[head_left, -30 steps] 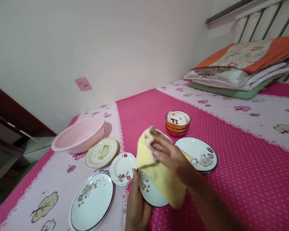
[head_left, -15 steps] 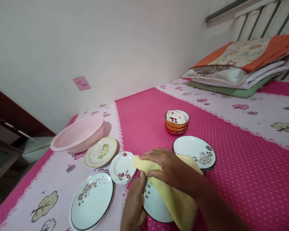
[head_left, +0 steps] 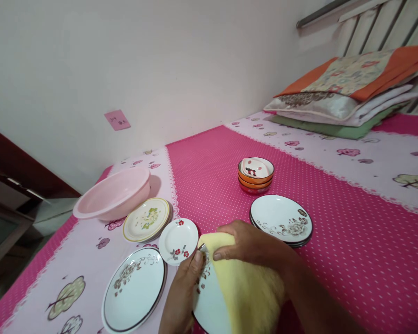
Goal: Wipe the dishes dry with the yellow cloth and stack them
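Observation:
My left hand [head_left: 180, 297] grips the rim of a white plate with a brown flower pattern [head_left: 206, 300], held low at the bottom centre. My right hand [head_left: 248, 242] presses a yellow cloth [head_left: 248, 291] onto that plate, fingers curled over the cloth's top edge. The cloth covers most of the plate's right side.
On the pink bedspread [head_left: 334, 222] lie a large flowered plate [head_left: 133, 290], a small red-flowered plate [head_left: 178, 240], a yellow-rimmed plate stack [head_left: 146, 219], a pink basin [head_left: 113, 194], stacked orange bowls [head_left: 256, 175] and another plate stack [head_left: 281, 219]. Folded bedding [head_left: 344, 93] sits far right.
The plate and cloth have come down and toward me. My right hand slid the cloth from the plate's upper edge down over its face.

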Action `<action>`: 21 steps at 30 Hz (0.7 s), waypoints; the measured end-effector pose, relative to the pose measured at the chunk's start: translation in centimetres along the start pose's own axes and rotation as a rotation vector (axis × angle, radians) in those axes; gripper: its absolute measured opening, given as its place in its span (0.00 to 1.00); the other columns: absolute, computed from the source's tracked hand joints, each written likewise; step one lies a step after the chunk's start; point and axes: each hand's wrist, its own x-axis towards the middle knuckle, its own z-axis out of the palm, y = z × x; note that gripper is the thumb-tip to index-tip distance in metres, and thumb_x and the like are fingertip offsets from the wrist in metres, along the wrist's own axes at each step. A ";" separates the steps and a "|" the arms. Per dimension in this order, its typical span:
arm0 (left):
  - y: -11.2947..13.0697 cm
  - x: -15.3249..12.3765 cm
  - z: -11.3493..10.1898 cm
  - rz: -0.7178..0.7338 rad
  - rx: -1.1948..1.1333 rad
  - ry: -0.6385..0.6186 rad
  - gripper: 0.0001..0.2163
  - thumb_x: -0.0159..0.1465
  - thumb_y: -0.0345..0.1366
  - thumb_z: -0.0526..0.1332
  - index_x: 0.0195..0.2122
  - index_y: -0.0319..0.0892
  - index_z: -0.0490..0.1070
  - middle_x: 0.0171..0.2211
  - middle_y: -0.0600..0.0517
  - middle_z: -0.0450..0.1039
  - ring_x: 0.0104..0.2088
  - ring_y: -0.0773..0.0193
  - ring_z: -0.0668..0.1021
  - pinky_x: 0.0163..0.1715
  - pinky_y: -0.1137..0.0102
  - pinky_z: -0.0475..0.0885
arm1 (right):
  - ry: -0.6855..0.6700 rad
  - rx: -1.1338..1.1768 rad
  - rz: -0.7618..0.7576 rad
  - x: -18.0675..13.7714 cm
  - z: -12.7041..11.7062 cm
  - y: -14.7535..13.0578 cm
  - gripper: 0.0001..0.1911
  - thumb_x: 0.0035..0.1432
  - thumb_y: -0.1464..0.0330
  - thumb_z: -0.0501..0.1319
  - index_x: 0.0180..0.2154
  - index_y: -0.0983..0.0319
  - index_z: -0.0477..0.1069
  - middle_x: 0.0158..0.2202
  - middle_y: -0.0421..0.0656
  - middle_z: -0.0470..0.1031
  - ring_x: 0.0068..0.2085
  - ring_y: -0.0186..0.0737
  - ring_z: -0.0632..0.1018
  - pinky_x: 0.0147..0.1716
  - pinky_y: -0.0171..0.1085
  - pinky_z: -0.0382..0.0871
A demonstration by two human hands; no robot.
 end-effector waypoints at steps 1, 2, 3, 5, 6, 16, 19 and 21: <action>0.0 0.1 -0.1 0.002 -0.016 0.012 0.20 0.62 0.41 0.71 0.54 0.39 0.80 0.46 0.38 0.84 0.51 0.39 0.83 0.55 0.46 0.74 | -0.008 0.040 0.013 0.1 0.0 0.3 0.17 0.54 0.55 0.71 0.33 0.62 0.79 0.28 0.37 0.77 0.32 0.38 0.74 0.29 0.33 0.60; 0.1 0.1 -0.3 0.009 -0.032 0.025 0.20 0.62 0.41 0.71 0.53 0.38 0.81 0.46 0.38 0.84 0.51 0.39 0.83 0.56 0.46 0.74 | -0.015 0.080 0.030 0.1 0.0 0.5 0.17 0.55 0.55 0.70 0.35 0.63 0.80 0.30 0.38 0.79 0.33 0.39 0.76 0.30 0.33 0.62; 0.1 0.2 -0.5 0.020 -0.049 0.043 0.19 0.62 0.41 0.71 0.52 0.37 0.81 0.47 0.38 0.84 0.51 0.39 0.83 0.56 0.47 0.74 | -0.021 0.115 0.050 0.2 0.1 0.7 0.18 0.55 0.55 0.70 0.37 0.63 0.80 0.32 0.40 0.81 0.35 0.41 0.78 0.31 0.34 0.64; 0.2 0.3 -0.9 0.045 -0.089 0.089 0.19 0.63 0.41 0.71 0.52 0.36 0.81 0.46 0.38 0.84 0.50 0.40 0.83 0.56 0.49 0.75 | -0.026 0.181 0.094 0.2 0.2 0.9 0.20 0.55 0.55 0.70 0.41 0.64 0.81 0.36 0.42 0.83 0.37 0.44 0.80 0.32 0.34 0.67; 0.3 0.3 -1.0 0.051 -0.113 0.113 0.19 0.63 0.41 0.70 0.52 0.36 0.80 0.46 0.38 0.84 0.49 0.41 0.84 0.56 0.50 0.75 | -0.029 0.219 0.114 0.3 0.3 1.0 0.21 0.56 0.55 0.69 0.43 0.64 0.81 0.37 0.43 0.83 0.38 0.45 0.80 0.32 0.35 0.68; 0.9 1.3 -1.8 0.247 -0.388 0.397 0.15 0.72 0.36 0.59 0.56 0.38 0.78 0.44 0.41 0.85 0.50 0.50 0.84 0.58 0.59 0.75 | 0.029 0.579 0.135 1.7 3.1 1.4 0.23 0.55 0.53 0.70 0.46 0.62 0.81 0.44 0.49 0.85 0.44 0.55 0.85 0.40 0.43 0.77; 0.6 1.4 -2.3 0.306 -0.461 0.396 0.17 0.73 0.40 0.58 0.58 0.42 0.78 0.45 0.42 0.85 0.52 0.50 0.83 0.58 0.60 0.74 | 0.059 0.785 0.092 2.5 5.1 1.2 0.24 0.54 0.53 0.71 0.46 0.63 0.81 0.43 0.50 0.85 0.42 0.55 0.85 0.41 0.46 0.79; 0.3 1.4 -2.3 0.364 -0.469 0.420 0.20 0.72 0.45 0.59 0.59 0.42 0.76 0.47 0.42 0.84 0.53 0.49 0.83 0.58 0.59 0.74 | 0.080 0.910 0.067 2.9 6.6 0.9 0.24 0.54 0.54 0.72 0.47 0.63 0.80 0.43 0.50 0.85 0.42 0.55 0.85 0.43 0.47 0.79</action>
